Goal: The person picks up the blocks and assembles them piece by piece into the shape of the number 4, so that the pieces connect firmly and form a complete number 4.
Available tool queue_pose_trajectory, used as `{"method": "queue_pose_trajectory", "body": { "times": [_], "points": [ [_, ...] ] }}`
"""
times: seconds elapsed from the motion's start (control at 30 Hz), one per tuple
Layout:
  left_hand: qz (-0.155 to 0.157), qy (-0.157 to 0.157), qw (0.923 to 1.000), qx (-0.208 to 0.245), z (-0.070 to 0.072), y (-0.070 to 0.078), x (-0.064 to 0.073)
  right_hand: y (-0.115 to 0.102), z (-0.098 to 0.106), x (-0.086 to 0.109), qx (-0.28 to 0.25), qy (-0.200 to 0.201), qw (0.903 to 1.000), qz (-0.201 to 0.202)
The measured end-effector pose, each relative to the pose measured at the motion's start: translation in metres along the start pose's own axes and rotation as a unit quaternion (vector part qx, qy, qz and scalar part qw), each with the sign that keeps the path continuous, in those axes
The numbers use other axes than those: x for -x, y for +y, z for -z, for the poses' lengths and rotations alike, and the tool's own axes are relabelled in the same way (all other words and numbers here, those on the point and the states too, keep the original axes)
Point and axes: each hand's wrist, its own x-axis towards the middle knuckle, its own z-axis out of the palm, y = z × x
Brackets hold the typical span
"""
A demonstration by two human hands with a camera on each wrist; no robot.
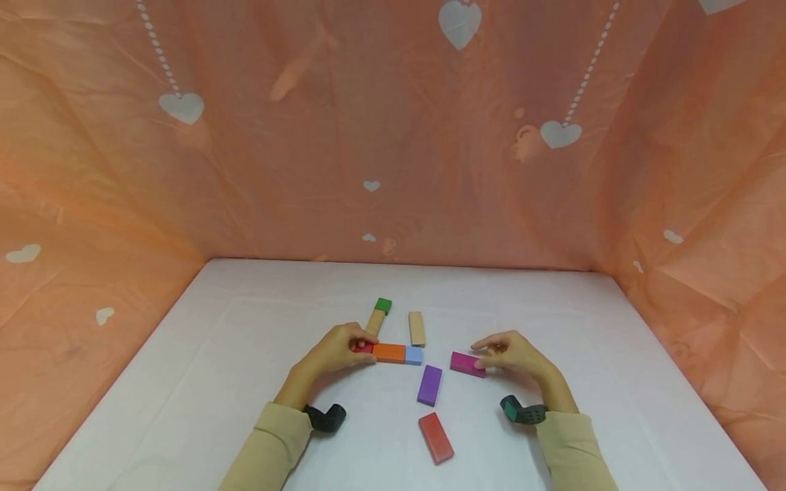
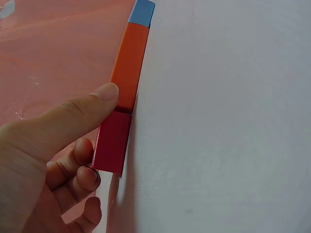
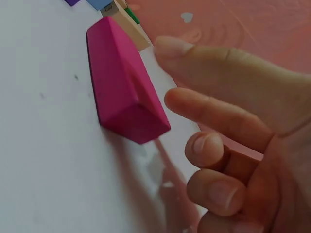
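In the head view my left hand (image 1: pixel 338 349) pinches the left part of a row of blocks, thumb and fingertip around the joint of the red block (image 1: pixel 364 348) and the orange block (image 1: pixel 389 352). A light blue block (image 1: pixel 414 355) closes the row's right end. In the left wrist view the thumb lies at the orange block's edge, and curled fingers sit beside the red block (image 2: pixel 112 143). My right hand (image 1: pixel 512 352) is beside the magenta block (image 1: pixel 467 364), fingers loosely bent. The right wrist view shows a gap between those fingers and the magenta block (image 3: pixel 121 82).
Behind the row, a plain wooden block (image 1: pixel 374 322) runs back to a green block (image 1: pixel 383 305). Another wooden block (image 1: pixel 416 329) stands behind the light blue one. A purple block (image 1: pixel 430 385) and a coral-red block (image 1: pixel 436 438) lie nearer on the white table (image 1: pixel 276 293).
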Motion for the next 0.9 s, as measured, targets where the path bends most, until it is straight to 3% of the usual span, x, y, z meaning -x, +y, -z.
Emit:
{"method": "queue_pose_trajectory", "body": {
  "times": [0.43,0.9],
  "points": [
    [0.0,0.0,1.0,-0.001,-0.0002,0.0003,0.0,0.007,0.0018,0.0034,0.008,-0.015,0.9998,-0.013],
    [0.001,0.0,1.0,0.0,0.0002,0.0013,-0.0003,0.0098,0.0046,0.0039,-0.007,-0.034,0.9994,0.003]
  ]
}}
